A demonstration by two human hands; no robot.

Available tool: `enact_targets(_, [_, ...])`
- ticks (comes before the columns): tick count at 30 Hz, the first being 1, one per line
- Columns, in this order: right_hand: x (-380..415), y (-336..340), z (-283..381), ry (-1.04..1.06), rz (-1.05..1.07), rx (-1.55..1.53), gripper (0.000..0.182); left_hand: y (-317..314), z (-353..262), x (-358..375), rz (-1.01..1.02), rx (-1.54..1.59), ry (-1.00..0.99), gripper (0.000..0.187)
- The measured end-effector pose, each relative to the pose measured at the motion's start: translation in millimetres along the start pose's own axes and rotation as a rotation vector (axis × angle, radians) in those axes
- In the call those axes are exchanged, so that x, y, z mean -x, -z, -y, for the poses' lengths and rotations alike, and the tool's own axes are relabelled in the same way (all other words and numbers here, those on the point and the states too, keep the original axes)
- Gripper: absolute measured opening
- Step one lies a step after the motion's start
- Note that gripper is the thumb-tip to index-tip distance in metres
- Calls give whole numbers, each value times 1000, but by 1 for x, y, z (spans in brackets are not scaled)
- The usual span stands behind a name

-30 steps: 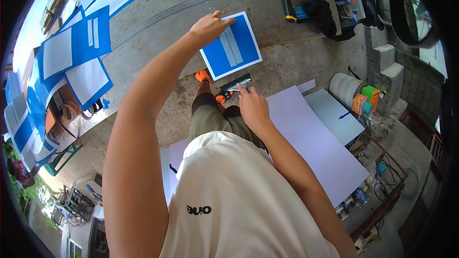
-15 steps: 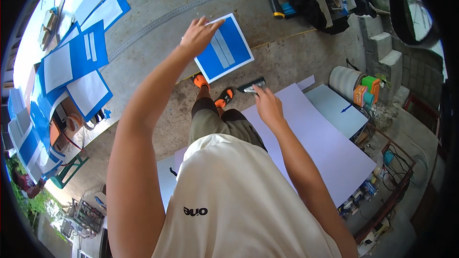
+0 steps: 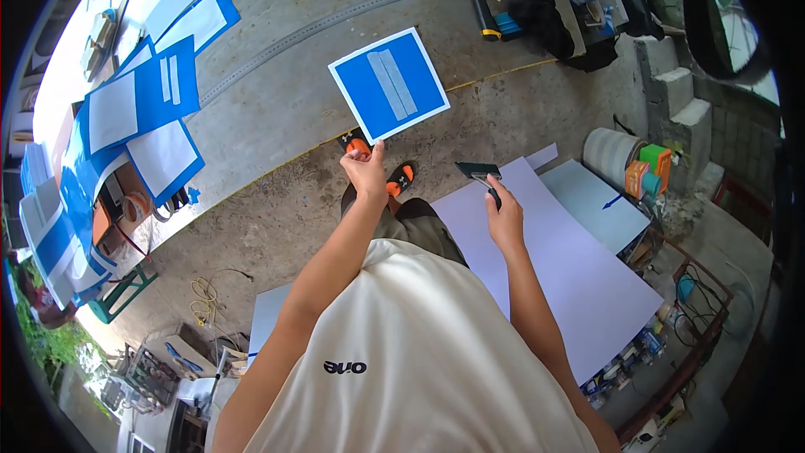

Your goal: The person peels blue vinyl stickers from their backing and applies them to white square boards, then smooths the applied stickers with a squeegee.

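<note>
A square blue panel point(image 3: 356, 88) with a white border and pale strips of tape point(image 3: 392, 84) down its middle lies over the near edge of the table. My left hand point(image 3: 366, 173) is closed at its near corner, thumb up against the border. Out to the right, away from the panel, my right hand point(image 3: 505, 220) grips the dark handle of a squeegee point(image 3: 480, 170). The squeegee's wide black blade points away from me, above the concrete floor and beside a large pale lilac sheet point(image 3: 560, 260).
Blue and white sheets point(image 3: 142, 101) overlap on the table's left side. A long metal ruler point(image 3: 310, 27) curves across the table. A yellow-and-black tool point(image 3: 484, 13) and black cloth point(image 3: 541, 17) lie at the far right. Concrete steps point(image 3: 683, 92) and a large roll point(image 3: 610, 151) stand rightward.
My left hand has come from the panel's upper left side to its near corner. The panel now shows fully. My right hand has shifted slightly right and down with the squeegee.
</note>
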State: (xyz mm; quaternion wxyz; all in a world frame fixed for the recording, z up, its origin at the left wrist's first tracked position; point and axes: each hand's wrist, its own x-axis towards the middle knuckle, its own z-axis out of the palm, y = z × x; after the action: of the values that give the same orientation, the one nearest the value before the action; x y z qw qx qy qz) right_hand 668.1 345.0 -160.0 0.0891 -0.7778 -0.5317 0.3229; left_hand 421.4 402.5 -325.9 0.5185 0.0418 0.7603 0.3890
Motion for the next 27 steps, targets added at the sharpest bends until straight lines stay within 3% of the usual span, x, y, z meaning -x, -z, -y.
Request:
enact_targets(2, [-3,4,7,26,-6,-11,39,-6,-7,0,-46,-25,18,63])
enact_targets(4, [-2,13,13,44,-8,-20,39,-11,-10,2,140,445,86,57])
enact_targets(8, [-5,24,11,36,-3,-39,39,-22,-21,5,135,609,25,47])
enact_targets(11, [-4,33,3,82,-45,-24,39,-16,-37,13,127,597,-82,38])
enact_targets(15, [-8,45,0,118,-87,-20,39,16,-85,14,230,315,-410,29])
enact_targets(22, [-29,43,33,208,-84,15,40,68,-157,-83,388,-128,-473,39])
enact_targets(25, [-41,33,54,240,-63,6,40,62,-175,-99,338,-145,-599,43])
enact_targets(27, [-46,28,74,223,-38,23,39,54,-179,-108,331,-86,-558,46])
